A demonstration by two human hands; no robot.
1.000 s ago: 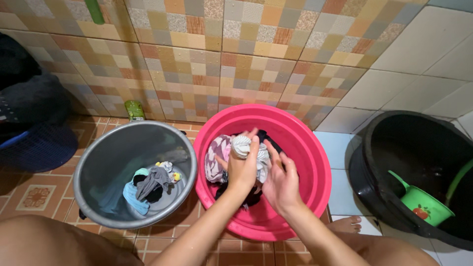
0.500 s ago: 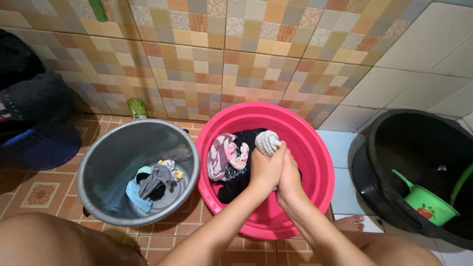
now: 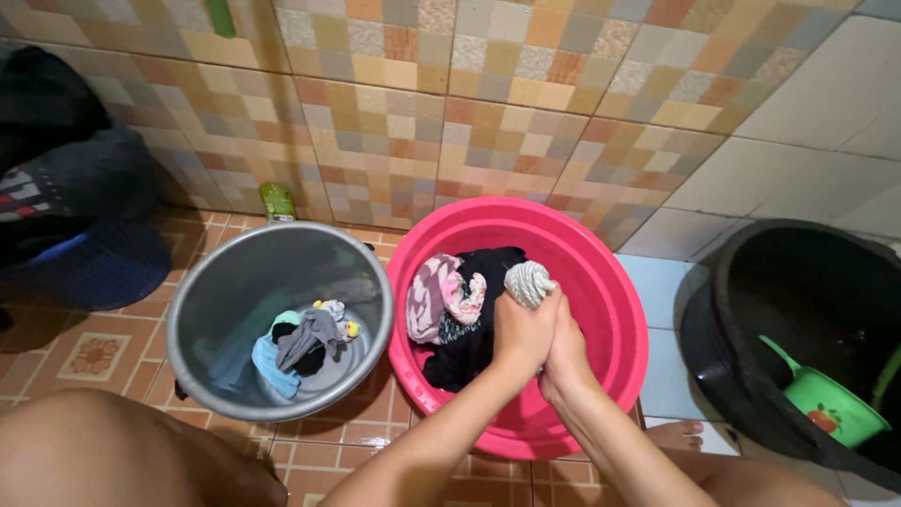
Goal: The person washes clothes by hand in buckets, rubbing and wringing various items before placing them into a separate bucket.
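Wringing a wet, grey-and-white striped cloth twisted into a tight knob (image 3: 528, 283), both hands pressed together over the round pink plastic basin (image 3: 615, 310). Left hand (image 3: 519, 335) wrapped around the lower part of the twisted cloth, fingers closed on it; right hand (image 3: 569, 347) set tight against the left, also clenched on the same cloth, knuckles touching. Only the knob-like end of the cloth showing above the fists, held just over the heap of laundry in the basin. Lying below and to the left of the hands inside the basin: a pink patterned garment (image 3: 441, 297) against the left wall and dark black clothing (image 3: 469, 343) spread under and beside it.

Standing just left of the pink basin, rims nearly touching, a round grey metal basin (image 3: 202, 305) with a small pile of grey, light-blue and dark wrung clothes (image 3: 302, 343) at its bottom. Sitting well to the right, a large black tub (image 3: 727, 376) holding a green plastic dipper with a handle (image 3: 826, 404). Resting on the floor at the wall behind the grey basin, a small green packet (image 3: 278, 200). Piled at far left, dark clothes (image 3: 56, 169) over a blue basket (image 3: 103, 268). Showing at the lower edge, a bare knee (image 3: 113, 451) and a bare foot (image 3: 678, 435) on the orange-tiled floor (image 3: 94, 355)
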